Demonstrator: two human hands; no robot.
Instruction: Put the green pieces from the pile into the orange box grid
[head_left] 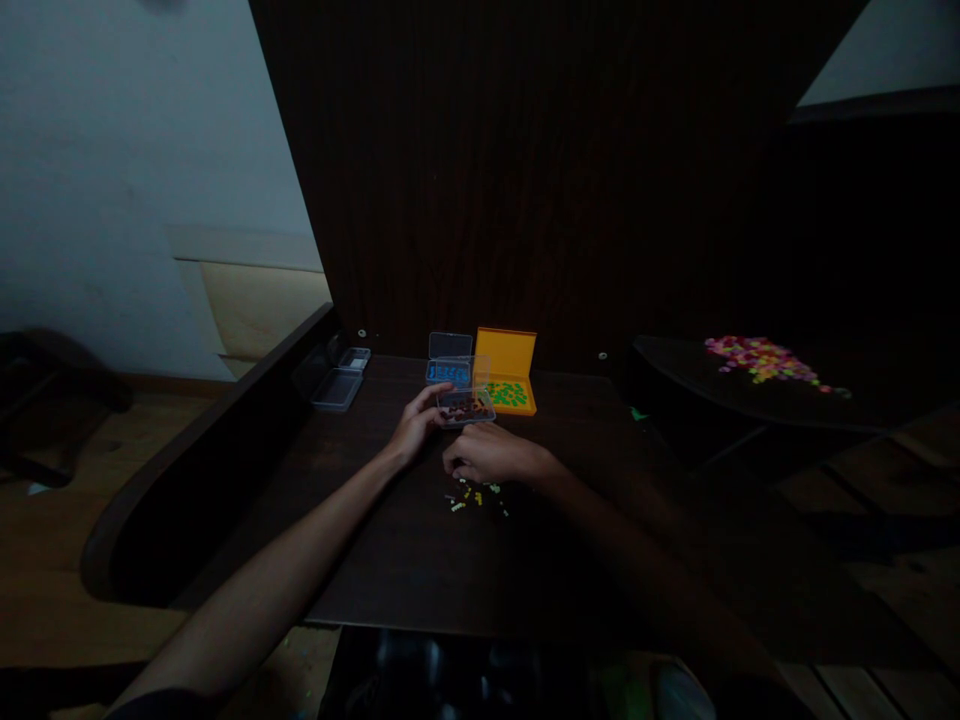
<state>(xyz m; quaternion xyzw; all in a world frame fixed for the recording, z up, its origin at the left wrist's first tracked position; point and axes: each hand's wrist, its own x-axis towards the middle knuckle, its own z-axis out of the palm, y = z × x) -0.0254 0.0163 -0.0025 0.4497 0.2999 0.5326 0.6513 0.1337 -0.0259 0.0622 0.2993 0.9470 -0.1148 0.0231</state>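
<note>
My left hand (pixel 417 424) grips the left side of a clear plastic box (pixel 491 416) with its lid raised. Small dark brown pieces (pixel 466 408) lie inside this box. My right hand (pixel 487 454) is closed just in front of the box, fingertips pinched and pointing down at the table; whatever they hold is hidden. Under and in front of those fingers, a loose scatter of tiny yellow and pale green toy-brick-like pieces (pixel 478 497) lies on the dark wood.
Behind stand an open clear box of blue pieces (pixel 448 374) and an open yellow box (pixel 507 350) holding green pieces. Further left are clear cases (pixel 337 391) on the table (pixel 397 560). A pile of pink, red and yellow pieces (pixel 765 360) covers part of a side surface.
</note>
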